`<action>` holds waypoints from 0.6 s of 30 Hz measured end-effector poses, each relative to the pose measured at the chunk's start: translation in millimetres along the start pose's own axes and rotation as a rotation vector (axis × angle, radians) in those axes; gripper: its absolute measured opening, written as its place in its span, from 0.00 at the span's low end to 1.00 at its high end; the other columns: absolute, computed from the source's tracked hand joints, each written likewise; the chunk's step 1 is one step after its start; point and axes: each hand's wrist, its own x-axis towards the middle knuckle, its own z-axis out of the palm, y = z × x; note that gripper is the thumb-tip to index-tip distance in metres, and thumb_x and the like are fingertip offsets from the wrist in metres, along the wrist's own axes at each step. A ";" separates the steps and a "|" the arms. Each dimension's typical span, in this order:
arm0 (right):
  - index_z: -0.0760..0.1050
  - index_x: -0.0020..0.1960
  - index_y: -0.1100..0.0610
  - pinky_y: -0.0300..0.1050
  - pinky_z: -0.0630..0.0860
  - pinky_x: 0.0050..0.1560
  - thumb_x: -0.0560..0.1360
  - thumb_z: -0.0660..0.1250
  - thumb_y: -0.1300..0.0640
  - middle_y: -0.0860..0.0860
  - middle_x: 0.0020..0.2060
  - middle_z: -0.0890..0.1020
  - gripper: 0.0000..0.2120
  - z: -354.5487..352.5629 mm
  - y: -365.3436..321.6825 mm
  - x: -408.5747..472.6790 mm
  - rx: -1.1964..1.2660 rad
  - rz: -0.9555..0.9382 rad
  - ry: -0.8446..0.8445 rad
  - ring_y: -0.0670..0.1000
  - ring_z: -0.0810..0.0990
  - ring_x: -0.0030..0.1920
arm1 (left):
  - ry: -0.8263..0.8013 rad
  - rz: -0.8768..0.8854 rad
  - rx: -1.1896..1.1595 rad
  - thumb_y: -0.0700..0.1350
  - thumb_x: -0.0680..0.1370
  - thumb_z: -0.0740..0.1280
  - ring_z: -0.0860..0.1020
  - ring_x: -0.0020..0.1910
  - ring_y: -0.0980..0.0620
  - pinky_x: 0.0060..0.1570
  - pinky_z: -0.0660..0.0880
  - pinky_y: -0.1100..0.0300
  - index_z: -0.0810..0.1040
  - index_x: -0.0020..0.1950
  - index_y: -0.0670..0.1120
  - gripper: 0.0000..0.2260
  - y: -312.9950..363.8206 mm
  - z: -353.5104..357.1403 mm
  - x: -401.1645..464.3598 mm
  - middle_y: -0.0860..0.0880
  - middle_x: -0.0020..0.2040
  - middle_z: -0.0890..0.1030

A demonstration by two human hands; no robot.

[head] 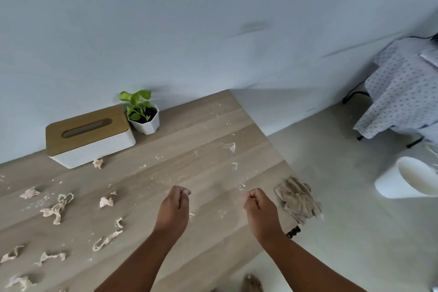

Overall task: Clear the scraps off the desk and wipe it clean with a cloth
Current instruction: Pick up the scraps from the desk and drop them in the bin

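The light wood-grain desk (pixel 166 173) is still littered: pale, twisted paper scraps (pixel 57 208) lie thick toward its left edge and near-left corner, one more sits against the front of the white tissue box with a wooden lid (pixel 90 136), and thin wisps and crumbs trail toward the far right corner. The crumpled beige cloth (pixel 297 199) rests at the desk's right edge, partly hanging over it. On the floor off that edge stands a white round bin (pixel 407 179).

The step in hand looks like gathering scraps before any wiping. To do it well, the larger twists on the left should be picked up or swept together first and carried to the bin, so the cloth only has fine crumbs to deal with; wiping toward one edge into a cupped palm would keep the dust off the floor.

Both hands hover over the middle of the near part of the desk. The left hand (pixel 174 208) has its fingers curled in, fingertips bunched against the thumb; the right hand (pixel 260 208), just beside the cloth but apart from it, is curled the same way. Each may be pinching a small scrap, but the blurred fingertips do not show whether anything is held.
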 end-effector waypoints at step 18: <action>0.75 0.36 0.58 0.44 0.69 0.31 0.74 0.61 0.58 0.53 0.29 0.77 0.10 -124.8 65.2 -12.1 0.445 0.277 0.090 0.50 0.73 0.30 | -0.276 0.077 -0.133 0.56 0.85 0.60 0.72 0.28 0.55 0.32 0.70 0.58 0.74 0.38 0.44 0.22 123.9 124.4 -38.8 0.52 0.29 0.74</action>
